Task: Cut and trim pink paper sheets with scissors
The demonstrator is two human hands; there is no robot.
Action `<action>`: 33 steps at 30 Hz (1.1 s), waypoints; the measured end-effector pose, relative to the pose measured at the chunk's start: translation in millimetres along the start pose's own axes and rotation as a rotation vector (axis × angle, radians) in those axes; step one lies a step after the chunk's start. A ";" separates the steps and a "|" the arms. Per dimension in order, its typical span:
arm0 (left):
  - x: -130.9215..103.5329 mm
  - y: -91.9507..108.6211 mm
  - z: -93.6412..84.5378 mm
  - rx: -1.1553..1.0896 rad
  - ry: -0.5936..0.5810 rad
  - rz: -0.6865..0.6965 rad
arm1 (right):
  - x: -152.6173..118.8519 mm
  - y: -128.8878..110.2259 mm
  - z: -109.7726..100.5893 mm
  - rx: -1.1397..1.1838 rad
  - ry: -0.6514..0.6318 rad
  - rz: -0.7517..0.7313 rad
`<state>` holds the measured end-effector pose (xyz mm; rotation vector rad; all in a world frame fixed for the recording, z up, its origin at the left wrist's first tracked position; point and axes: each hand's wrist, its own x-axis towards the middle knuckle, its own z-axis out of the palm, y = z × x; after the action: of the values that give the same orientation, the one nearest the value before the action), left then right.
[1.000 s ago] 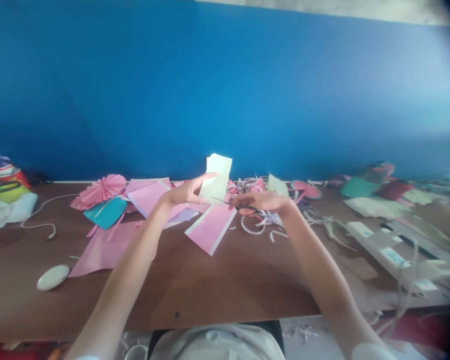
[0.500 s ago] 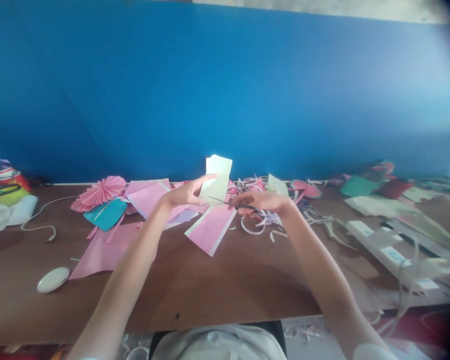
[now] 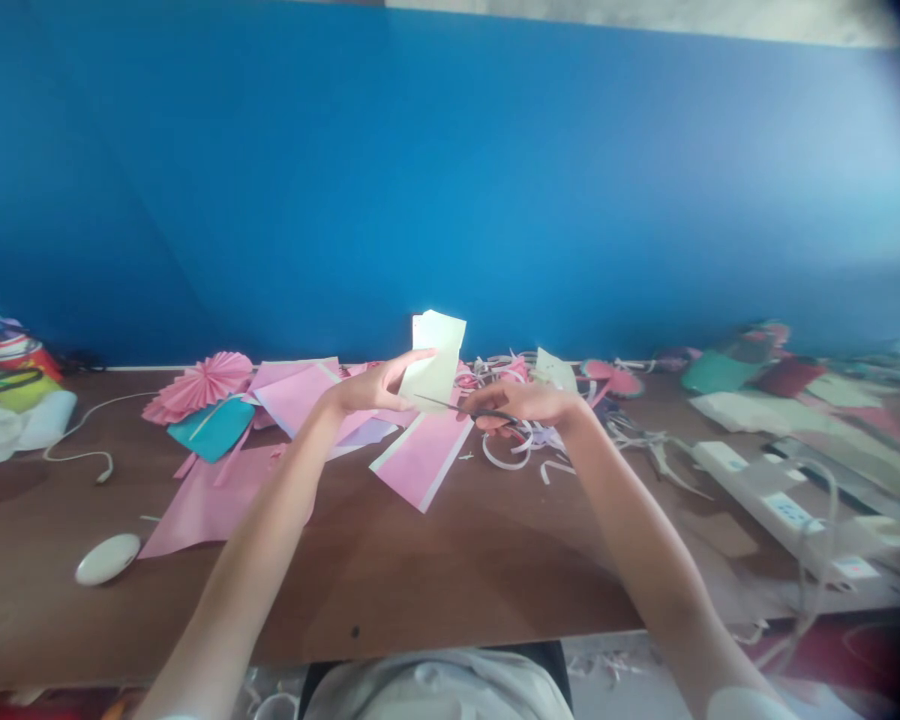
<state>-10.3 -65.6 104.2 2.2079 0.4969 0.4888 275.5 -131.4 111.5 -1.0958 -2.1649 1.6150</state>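
A pale cream sheet of paper is pinched upright in my left hand, thumb on its near face. My right hand grips a pair of scissors with dark handles. The thin blades point left, at the lower edge of the cream paper; whether they are parted I cannot make out. Beneath them a pink strip of paper with white edges lies on the brown table. White curled paper strips lie just below and behind my right hand.
Pink sheets, a pink pleated fan and a teal paper piece lie to the left, with a white oval object nearer me. At right are a white power strip with cables and more papers. A blue wall rises behind.
Almost nothing differs. The cream paper has shifted very slightly, and both hands keep their hold in nearly the same place.
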 end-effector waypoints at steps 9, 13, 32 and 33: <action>-1.1 -1.1 -0.7 -0.017 -0.007 -0.013 | -1.4 -1.1 0.7 -0.012 0.053 0.029; -2.2 0.1 -0.8 -0.002 -0.001 -0.025 | -0.7 2.6 0.2 -0.062 0.096 0.000; 0.7 0.4 7.2 -0.027 0.012 -0.061 | -7.9 -8.0 4.1 -0.093 0.092 0.010; 1.3 0.1 8.0 -0.032 0.010 -0.062 | -8.0 -9.0 4.6 -0.091 0.091 0.014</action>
<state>-5.2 -70.1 99.7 2.1536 0.5576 0.4718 274.6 -141.1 119.9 -1.1890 -2.1955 1.4551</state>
